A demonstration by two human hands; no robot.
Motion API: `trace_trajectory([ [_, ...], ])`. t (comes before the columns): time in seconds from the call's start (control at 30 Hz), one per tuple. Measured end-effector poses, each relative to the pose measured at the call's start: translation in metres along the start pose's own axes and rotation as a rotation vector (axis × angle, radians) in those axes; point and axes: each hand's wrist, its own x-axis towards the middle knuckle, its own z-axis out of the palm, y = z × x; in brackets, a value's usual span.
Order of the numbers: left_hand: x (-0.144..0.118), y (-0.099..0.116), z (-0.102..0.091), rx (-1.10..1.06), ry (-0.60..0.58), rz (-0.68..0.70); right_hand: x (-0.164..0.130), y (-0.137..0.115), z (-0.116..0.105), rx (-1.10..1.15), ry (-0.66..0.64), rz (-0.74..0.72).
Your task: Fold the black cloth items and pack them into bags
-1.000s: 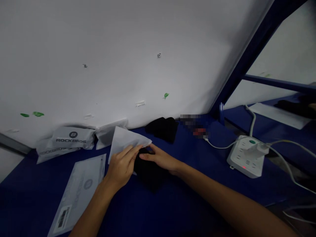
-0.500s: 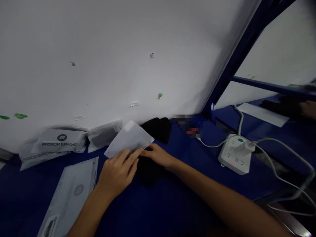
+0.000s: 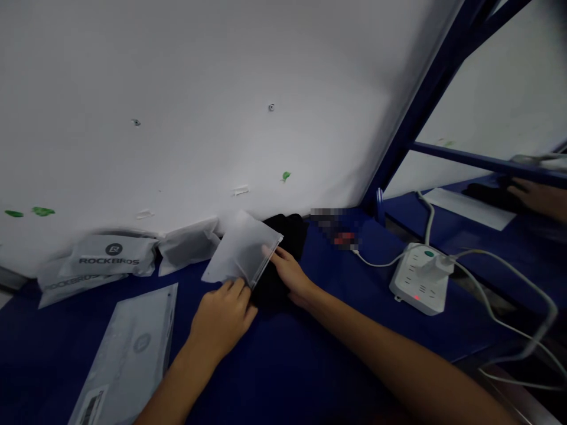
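Note:
A translucent zip bag [image 3: 241,248] is raised at a tilt over the blue table, its slider edge facing right. My left hand [image 3: 224,316] has its fingers curled on the bag's lower corner. At the slider edge, my right hand [image 3: 292,274] grips the bag; its fingertips show faintly through the plastic, and I cannot tell whether they are inside or behind. Black folded fabric [image 3: 292,236] lies behind the bag, and more dark fabric [image 3: 268,295] sits beneath my hands. Another flat zip bag [image 3: 133,342] with a printed logo rests beside my left forearm.
Filled ROCKBROS bags [image 3: 108,254] and a filled grey bag [image 3: 188,245] stand against the wall. A white power strip [image 3: 419,280] with cables lies right. Beyond the blue frame [image 3: 405,141], another person's hand [image 3: 540,198] touches black fabric near a white sheet [image 3: 469,208].
The bag's slider edge has swung, and its mouth side now spreads between my hands. My right hand has shifted slightly right and up; my left hand has moved right, down to the bag's lower corner.

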Motion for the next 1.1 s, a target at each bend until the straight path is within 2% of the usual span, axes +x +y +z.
trace_trajectory([
  [0.13, 0.000, 0.027, 0.004, 0.027, 0.108, 0.053, 0.000, 0.007, 0.001, -0.080, 0.181, -0.072],
  [0.27, 0.000, 0.034, 0.008, 0.007, 0.164, -0.022, -0.005, 0.007, 0.003, -0.038, 0.205, -0.086],
  [0.33, 0.001, 0.029, 0.007, -0.011, 0.154, -0.116, -0.008, 0.004, 0.004, 0.041, 0.102, -0.052],
  [0.47, 0.003, 0.013, 0.000, 0.003, 0.038, -0.304, -0.008, -0.001, 0.003, 0.142, -0.216, -0.027],
  [0.53, 0.003, 0.010, -0.004, 0.014, -0.012, -0.335, -0.004, 0.002, 0.001, 0.110, -0.269, -0.062],
  [0.6, 0.003, 0.013, -0.006, 0.030, -0.039, -0.316, -0.001, 0.008, -0.001, 0.059, -0.220, -0.102],
  [0.67, 0.003, 0.021, -0.006, 0.052, -0.036, -0.256, 0.001, 0.016, -0.001, 0.010, -0.108, -0.116],
  [0.73, 0.002, 0.031, -0.003, 0.062, 0.002, -0.181, 0.000, 0.023, 0.002, -0.032, -0.017, -0.127],
  [0.8, 0.000, 0.038, 0.001, 0.057, 0.063, -0.123, -0.003, 0.029, 0.006, -0.083, 0.017, -0.159],
  [0.97, -0.002, 0.039, 0.001, 0.016, 0.189, -0.087, -0.005, 0.039, 0.009, -0.312, 0.030, -0.191],
  [1.1, -0.001, 0.035, -0.005, 0.002, 0.242, -0.091, -0.004, 0.038, 0.005, -0.343, -0.095, -0.133],
])
